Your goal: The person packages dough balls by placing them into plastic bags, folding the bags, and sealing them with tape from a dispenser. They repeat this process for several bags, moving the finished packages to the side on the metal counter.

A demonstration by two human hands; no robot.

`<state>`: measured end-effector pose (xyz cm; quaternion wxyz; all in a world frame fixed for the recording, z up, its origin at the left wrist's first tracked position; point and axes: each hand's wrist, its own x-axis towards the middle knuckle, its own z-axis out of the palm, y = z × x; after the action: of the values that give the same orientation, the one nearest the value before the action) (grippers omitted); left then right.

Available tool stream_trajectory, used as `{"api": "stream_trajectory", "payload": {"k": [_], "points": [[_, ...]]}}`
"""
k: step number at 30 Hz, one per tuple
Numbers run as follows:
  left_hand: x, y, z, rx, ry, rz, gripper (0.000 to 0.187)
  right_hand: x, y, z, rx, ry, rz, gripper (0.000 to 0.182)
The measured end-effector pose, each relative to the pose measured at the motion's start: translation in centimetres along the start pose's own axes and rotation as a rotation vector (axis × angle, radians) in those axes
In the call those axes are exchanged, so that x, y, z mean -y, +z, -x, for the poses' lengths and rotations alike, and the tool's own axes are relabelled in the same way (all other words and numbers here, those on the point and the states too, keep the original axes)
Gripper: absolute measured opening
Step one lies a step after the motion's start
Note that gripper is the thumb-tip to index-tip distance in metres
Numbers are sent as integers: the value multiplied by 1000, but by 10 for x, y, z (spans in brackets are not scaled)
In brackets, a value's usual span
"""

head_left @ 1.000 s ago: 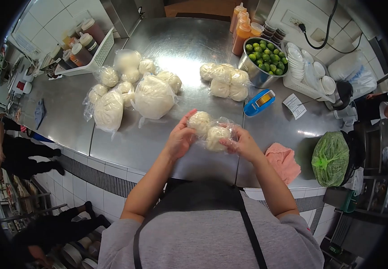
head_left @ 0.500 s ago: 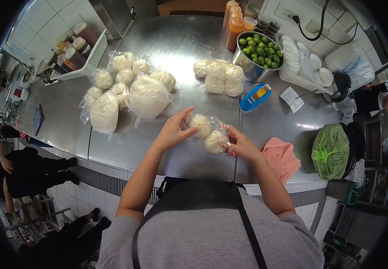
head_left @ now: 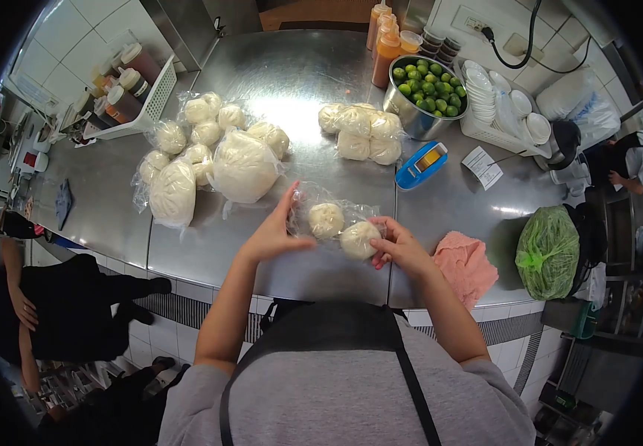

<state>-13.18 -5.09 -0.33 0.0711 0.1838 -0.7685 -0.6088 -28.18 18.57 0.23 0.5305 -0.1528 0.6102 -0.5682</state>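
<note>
Two round white buns lie side by side in a clear plastic bag (head_left: 326, 221) on the steel counter in front of me. My right hand (head_left: 402, 247) grips the bag at the right-hand bun (head_left: 358, 239), thumb and fingers at its edge. On the other side, my left hand (head_left: 275, 232) is spread, its thumb apart from the fingers, and its fingertips are at the bag's left edge. Farther back sits a bagged block of white buns (head_left: 362, 130). To the left are several more bagged buns (head_left: 204, 119) and two large full bags (head_left: 245, 167).
A blue tape dispenser (head_left: 421, 165), a paper slip (head_left: 482, 167) and a metal pot of limes (head_left: 403, 111) are right of centre. A pink cloth (head_left: 464, 269) and a green bag (head_left: 548, 253) lie nearer. Sauce bottles fill a white basket (head_left: 159, 93). Other people stand left and right.
My left hand has moved left and slightly down, its thumb coming away from the left bun. The left bun has shifted slightly. My right hand stays at the right bun.
</note>
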Motion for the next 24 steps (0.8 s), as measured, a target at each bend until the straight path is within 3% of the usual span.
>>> {"api": "stream_trajectory", "payload": {"k": [1, 2, 4, 5, 7, 9, 10, 11, 12, 14, 15, 17, 21, 23, 24], "points": [[-1, 0, 10, 11, 204, -479, 101, 0, 0, 2, 25, 10, 3, 45], [2, 5, 14, 15, 199, -478, 101, -2, 1, 4, 51, 24, 6, 45], [8, 19, 14, -224, 273, -599, 109, -3, 6, 1, 58, 35, 52, 46], [9, 26, 12, -227, 269, -600, 109, -3, 9, -2, 63, 41, 102, 46], [6, 37, -2, -191, 42, -259, 108, -4, 14, -9, 8, 28, -12, 45], [-4, 40, -21, -289, 13, -269, 107, -5, 18, -19, -51, 10, -124, 44], [-9, 40, -27, -384, -25, -279, 107, -7, 20, -25, -179, -37, -204, 42], [-15, 38, -30, -354, -104, -263, 103, -7, 22, -28, -306, -86, -282, 40], [-13, 38, -31, -359, -97, -261, 103, -6, 23, -30, -304, -93, -277, 40], [-3, 33, -30, -277, -77, 401, 80, -6, 26, -30, -337, -86, -314, 43], [-2, 26, -27, -272, -75, 397, 80, -3, 25, -29, -340, -89, -319, 43], [2, 12, -20, -182, -226, 818, 53, 3, 20, -26, -300, -55, -565, 46], [5, 16, -14, -308, -308, 759, 33, 4, 17, -25, -279, -86, -560, 47], [34, 13, -14, -401, -164, 290, 24, 6, 18, -25, -227, -37, -322, 47], [32, 12, -12, -399, -162, 289, 24, 6, 17, -24, -229, -40, -324, 47]]}}
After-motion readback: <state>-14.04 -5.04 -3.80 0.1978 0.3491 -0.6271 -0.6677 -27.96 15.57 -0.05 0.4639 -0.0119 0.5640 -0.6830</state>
